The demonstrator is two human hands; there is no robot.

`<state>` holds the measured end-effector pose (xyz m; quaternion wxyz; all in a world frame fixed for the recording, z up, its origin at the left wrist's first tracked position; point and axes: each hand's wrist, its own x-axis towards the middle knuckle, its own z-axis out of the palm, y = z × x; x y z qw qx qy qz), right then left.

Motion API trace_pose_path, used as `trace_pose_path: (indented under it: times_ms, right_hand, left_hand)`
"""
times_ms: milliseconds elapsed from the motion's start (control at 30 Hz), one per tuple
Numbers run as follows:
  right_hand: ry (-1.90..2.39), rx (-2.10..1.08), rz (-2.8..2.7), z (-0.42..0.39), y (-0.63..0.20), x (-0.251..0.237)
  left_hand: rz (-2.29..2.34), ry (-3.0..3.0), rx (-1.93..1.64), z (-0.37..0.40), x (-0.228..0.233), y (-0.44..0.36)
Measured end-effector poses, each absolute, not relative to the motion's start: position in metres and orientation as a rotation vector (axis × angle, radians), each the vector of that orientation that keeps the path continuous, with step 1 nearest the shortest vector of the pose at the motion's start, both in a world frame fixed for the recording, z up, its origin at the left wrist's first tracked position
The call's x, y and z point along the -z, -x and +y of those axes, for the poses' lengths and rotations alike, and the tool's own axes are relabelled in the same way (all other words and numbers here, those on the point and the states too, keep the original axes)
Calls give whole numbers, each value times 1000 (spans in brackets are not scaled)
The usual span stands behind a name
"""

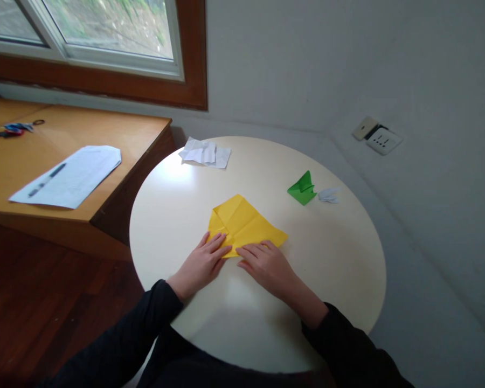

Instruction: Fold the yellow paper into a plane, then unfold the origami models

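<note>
Left hand [204, 258] open, fingers flat on yellow paper [246, 218], mid-table: smooth, angular, creased, left side folded. Right hand [269, 267] curved over near edge; can't tell if pinching. Around: pen [47, 179] on white sheets [87, 170], rumpled white papers [206, 152], pointed green paper [299, 191], white scrap [328, 195] just beside. Wooden desk [133, 134], window [117, 27], glossy round table [331, 264], plain wall [275, 64], socket [383, 141].
</note>
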<state>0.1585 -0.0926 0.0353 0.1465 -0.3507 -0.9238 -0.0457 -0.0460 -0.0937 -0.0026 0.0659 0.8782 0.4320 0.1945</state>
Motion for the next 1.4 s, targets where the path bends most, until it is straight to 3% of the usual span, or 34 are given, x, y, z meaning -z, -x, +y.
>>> trace_pose_path:
  times_ms: [467,567,767,867,1100,1400]
  right_hand:
    - [1188,31,-2296,-72,-214,-59]
    - [1292,-245,-2001,-58,-226,-55]
    - [1274,-1170,-1483,-37,-233,-26]
    - [1256,-1341,-1396,-35,-223,-14]
    - [1389,-1094,-1479,-30,-203,-1]
    - [1572,-677,-1719,-30,-194,4]
  left_hand:
    - [1124,-2093,-761,-99,-11,58]
    - [1178,-1885,-809,-97,-16,59]
    - [1284,-1696,-848,-95,-20,59]
    - [1370,-1652,-890,-94,-20,56]
    - [1485,-1702,-1031,-92,-24,48]
    - [1917,-2013,-725,-90,-15,49]
